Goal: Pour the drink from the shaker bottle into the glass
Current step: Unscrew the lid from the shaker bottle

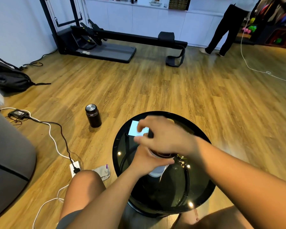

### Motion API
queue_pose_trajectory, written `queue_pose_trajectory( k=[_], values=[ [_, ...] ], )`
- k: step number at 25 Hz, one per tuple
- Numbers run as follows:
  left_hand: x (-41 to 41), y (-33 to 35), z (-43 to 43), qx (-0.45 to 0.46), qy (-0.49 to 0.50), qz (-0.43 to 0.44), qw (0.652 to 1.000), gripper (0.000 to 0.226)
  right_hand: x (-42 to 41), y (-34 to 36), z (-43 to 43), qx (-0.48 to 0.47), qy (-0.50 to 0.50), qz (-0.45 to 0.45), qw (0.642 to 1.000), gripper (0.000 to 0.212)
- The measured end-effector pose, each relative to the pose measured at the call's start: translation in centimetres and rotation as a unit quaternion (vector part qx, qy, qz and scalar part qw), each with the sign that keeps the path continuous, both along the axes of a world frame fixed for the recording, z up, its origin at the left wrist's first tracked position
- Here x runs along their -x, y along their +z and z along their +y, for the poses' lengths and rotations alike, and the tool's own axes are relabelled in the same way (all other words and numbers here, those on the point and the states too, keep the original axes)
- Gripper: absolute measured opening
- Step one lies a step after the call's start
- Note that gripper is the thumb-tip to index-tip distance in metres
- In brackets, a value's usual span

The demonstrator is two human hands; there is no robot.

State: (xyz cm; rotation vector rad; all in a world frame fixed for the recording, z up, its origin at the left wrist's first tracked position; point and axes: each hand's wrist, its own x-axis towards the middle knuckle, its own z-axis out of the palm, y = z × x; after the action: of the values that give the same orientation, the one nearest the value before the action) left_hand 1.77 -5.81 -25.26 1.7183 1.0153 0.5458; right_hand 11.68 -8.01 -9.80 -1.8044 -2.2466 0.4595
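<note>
A white shaker bottle (156, 171) stands upright on the round black glass table (196, 195). My left hand (147, 161) is wrapped around its upper body. My right hand (162, 136) is closed over its dark lid from above, hiding most of the top. A clear glass (182, 160) shows only partly, just right of the bottle and under my right wrist. The hands are blurred.
A phone with a lit screen (134, 128) lies on the table's far left. On the wooden floor stand a dark flask (93, 115), a power strip with cables (75, 169) and a grey cloth (103, 171). A person (221, 30) stands far right by exercise equipment (106, 47).
</note>
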Motion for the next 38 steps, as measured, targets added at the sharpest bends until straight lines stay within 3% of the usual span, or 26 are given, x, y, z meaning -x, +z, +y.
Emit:
queue_pose_trajectory(
  k=[2,4,8,11,13,14,16,18,20,22,23,25,26,29,30,33,36,38],
  values=[
    [0.1,0.2,0.1,0.016,0.031,-0.020,0.999,0.091,-1.8,0.2,0.7,0.009,-0.138,-0.194,0.971,0.065],
    [0.1,0.4,0.1,0.024,0.032,-0.031,0.999,0.089,-2.7,0.0,1.3,0.104,-0.205,-0.242,0.943,0.071],
    [0.2,0.0,0.1,0.041,0.009,-0.045,0.998,0.089,-0.8,-0.5,1.1,0.111,-0.008,-0.108,0.988,0.035],
    [0.2,-0.1,0.0,0.039,-0.001,-0.053,0.998,0.079,0.3,-0.4,-0.1,0.072,0.108,-0.025,0.991,0.027],
    [0.1,0.3,0.0,0.022,0.013,-0.053,0.998,0.096,-1.3,0.2,0.6,0.043,0.040,0.029,0.998,0.046],
    [0.0,0.5,0.0,0.019,0.022,-0.049,0.998,0.100,-2.4,0.7,1.2,0.035,-0.021,-0.022,0.999,0.059],
    [0.0,0.6,0.1,0.018,0.034,-0.046,0.998,0.096,-3.9,0.6,1.9,0.092,-0.141,-0.205,0.964,0.073],
    [0.1,0.5,0.0,0.019,0.025,-0.043,0.999,0.097,-3.0,-0.3,1.8,0.131,-0.094,-0.200,0.966,0.068],
    [0.1,0.2,0.0,0.019,0.018,-0.043,0.999,0.095,-1.6,-0.5,1.2,0.112,0.018,-0.089,0.990,0.053],
    [0.0,0.2,0.1,0.022,0.016,-0.052,0.998,0.101,-2.0,0.1,1.4,0.083,0.023,-0.018,0.996,0.052],
    [0.0,0.2,0.2,0.022,0.018,-0.055,0.998,0.108,-2.5,0.5,1.7,0.073,-0.021,-0.049,0.996,0.059],
    [0.0,0.2,0.3,0.027,0.020,-0.053,0.998,0.110,-2.9,0.7,2.1,0.090,-0.111,-0.230,0.963,0.074],
    [-0.1,0.2,0.3,0.028,0.019,-0.048,0.998,0.104,-2.7,0.4,2.2,0.112,-0.094,-0.252,0.957,0.077],
    [-0.1,0.0,0.1,0.021,0.012,-0.047,0.999,0.092,-1.3,0.6,1.6,0.107,0.009,-0.084,0.991,0.064],
    [-0.1,0.1,0.1,0.020,0.008,-0.053,0.998,0.095,-1.5,0.8,1.7,0.091,0.002,-0.076,0.993,0.065],
    [0.1,0.1,0.2,0.029,0.008,-0.070,0.997,0.104,-2.9,1.0,1.6,0.111,-0.054,-0.175,0.977,0.073],
    [0.0,0.1,0.3,0.028,0.007,-0.065,0.998,0.105,-3.0,0.5,0.7,0.111,-0.027,-0.039,0.993,0.063],
    [0.1,-0.1,0.3,0.026,0.008,-0.057,0.998,0.104,-3.1,0.3,0.9,0.085,-0.084,-0.108,0.987,0.073]
  ],
)
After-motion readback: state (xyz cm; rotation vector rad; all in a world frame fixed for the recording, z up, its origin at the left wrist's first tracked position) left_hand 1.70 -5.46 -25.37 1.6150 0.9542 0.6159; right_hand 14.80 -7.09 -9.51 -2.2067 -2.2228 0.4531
